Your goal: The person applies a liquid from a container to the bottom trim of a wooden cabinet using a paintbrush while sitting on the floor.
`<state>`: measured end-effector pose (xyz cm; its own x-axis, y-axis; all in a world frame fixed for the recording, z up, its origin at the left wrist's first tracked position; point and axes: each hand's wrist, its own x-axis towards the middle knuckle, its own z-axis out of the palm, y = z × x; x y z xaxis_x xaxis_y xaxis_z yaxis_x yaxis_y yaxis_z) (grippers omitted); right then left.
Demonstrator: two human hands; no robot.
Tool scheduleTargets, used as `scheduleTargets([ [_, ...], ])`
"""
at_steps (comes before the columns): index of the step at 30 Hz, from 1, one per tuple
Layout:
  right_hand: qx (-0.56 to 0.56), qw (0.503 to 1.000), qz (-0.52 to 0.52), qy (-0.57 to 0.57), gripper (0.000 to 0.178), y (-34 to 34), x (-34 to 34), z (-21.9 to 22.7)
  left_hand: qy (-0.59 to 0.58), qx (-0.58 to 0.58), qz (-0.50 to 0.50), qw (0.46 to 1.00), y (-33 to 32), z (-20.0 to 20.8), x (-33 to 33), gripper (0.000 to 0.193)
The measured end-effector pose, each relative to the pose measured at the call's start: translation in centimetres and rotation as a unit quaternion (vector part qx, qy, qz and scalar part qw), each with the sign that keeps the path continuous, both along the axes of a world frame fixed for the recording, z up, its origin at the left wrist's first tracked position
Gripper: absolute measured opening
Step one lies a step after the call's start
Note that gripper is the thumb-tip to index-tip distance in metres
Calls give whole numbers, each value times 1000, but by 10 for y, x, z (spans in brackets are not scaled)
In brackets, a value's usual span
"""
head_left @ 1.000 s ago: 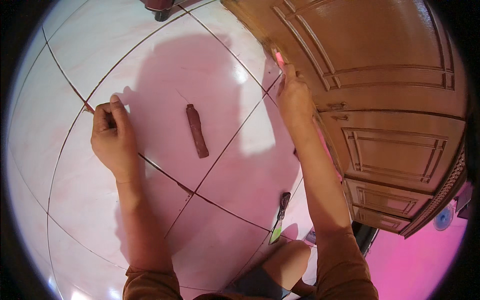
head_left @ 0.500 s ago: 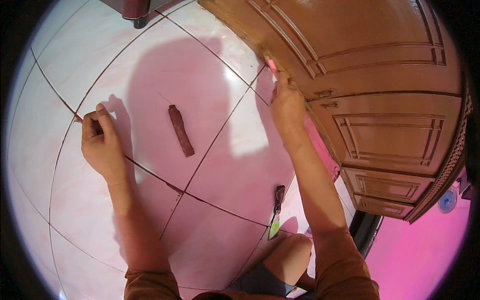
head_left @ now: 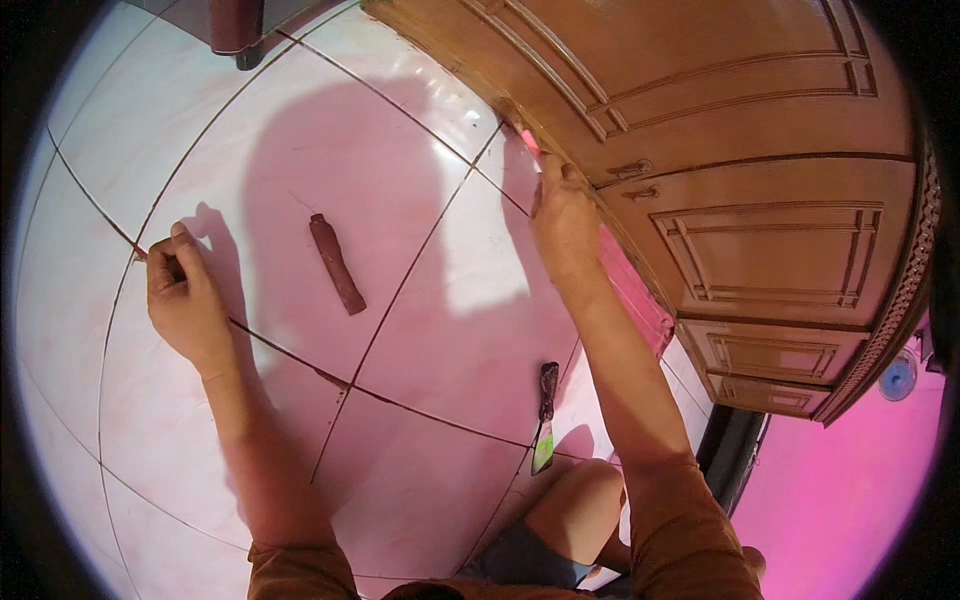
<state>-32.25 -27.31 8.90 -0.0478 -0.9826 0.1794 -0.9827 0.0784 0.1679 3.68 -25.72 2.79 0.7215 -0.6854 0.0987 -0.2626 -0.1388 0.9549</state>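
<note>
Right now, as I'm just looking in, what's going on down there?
A person's right hand holds a slim pink object at the foot of the brown wooden cabinet. The left hand is loosely curled over the tiled floor; whether it holds anything is unclear. A reddish-brown stick and a dark-handled scraper lie on the tiles between the arms.

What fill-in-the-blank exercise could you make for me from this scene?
1. The object in the right hand is coloured ____.
2. In the picture, the scraper lies below the brown stick and further to the ____.
3. The scraper's blade shows a patch of bright ____.
Missing words: pink; right; green.
</note>
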Motion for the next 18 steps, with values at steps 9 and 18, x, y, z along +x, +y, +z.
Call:
scheduleTargets([
  [9, 25, 996, -79, -46, 49, 66, -21, 29, -61, 54, 15, 997, 1, 2, 5, 34],
  [18, -16, 999, -39, 24, 54, 49, -54, 3, -38, 64, -5, 997, 2, 7, -1, 34],
])
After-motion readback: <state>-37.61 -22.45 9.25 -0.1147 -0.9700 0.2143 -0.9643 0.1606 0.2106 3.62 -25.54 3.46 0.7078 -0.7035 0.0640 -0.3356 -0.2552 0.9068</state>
